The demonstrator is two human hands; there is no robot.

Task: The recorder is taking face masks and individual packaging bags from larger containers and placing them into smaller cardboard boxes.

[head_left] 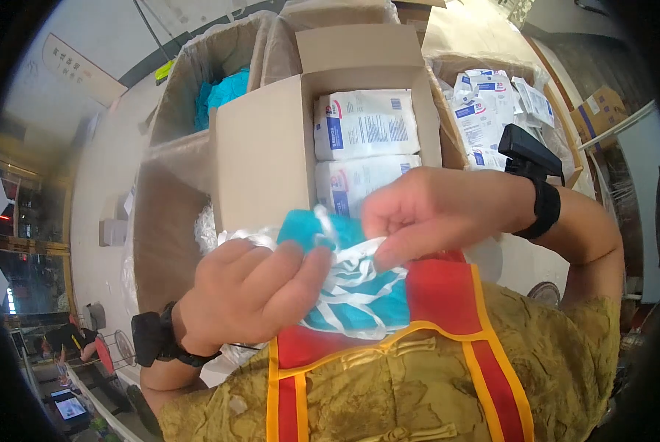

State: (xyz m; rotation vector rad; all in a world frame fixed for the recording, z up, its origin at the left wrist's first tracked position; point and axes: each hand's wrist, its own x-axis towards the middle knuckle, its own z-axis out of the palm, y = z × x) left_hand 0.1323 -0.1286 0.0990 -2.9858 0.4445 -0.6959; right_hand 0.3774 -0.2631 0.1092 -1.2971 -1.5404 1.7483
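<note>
A folded teal cloth bundle (367, 306) with many loose white ties lies against the red and yellow apron (448, 291) at my front. My left hand (252, 287) is curled at its upper left side, fingers closed on the white ties. From the right, my right hand (425, 214) pinches another part of these ties (359, 254) between thumb and fingers. Some motion blur covers the fingertips. Just beyond the hands stands an opened cardboard box (263, 158) holding white packages (367, 124) with blue print; the nearer package is partly hidden by my right hand.
At the upper left, a plastic-lined carton (164, 121) holds teal cloth (223, 96). A carton at the right contains several white packets (484, 110). Clear plastic film (206, 228) sits left of the open box. A person (72, 340) is far off at the lower left.
</note>
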